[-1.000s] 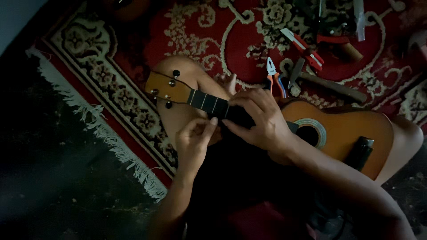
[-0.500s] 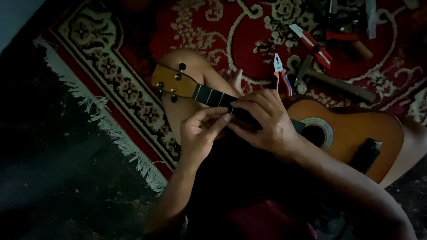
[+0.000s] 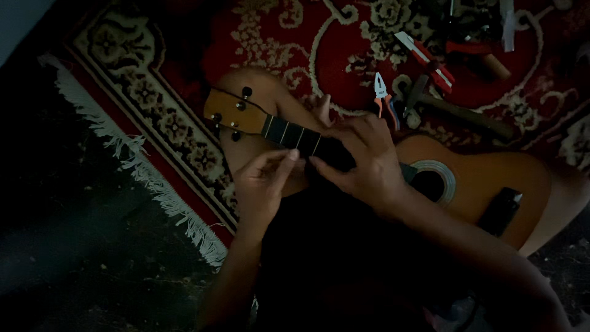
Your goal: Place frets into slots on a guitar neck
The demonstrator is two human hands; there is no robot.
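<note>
Small guitar (image 3: 473,178) rests across lap for support. Right hand (image 3: 365,163) clamps the neck (image 3: 295,135); left hand (image 3: 264,184) pinches at the frets, its contents too dark to tell.

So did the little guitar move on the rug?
Cannot tell. The guitar sits the same against the pliers and rug; only the camera view shifted a bit.

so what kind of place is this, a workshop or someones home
Probably a home floor used as a makeshift repair spot, not a fitted workshop. A red patterned rug with a fringe lies on a dark bare floor, pliers and a hammer lie loose on it, and a small guitar rests across the person's lap.
</note>
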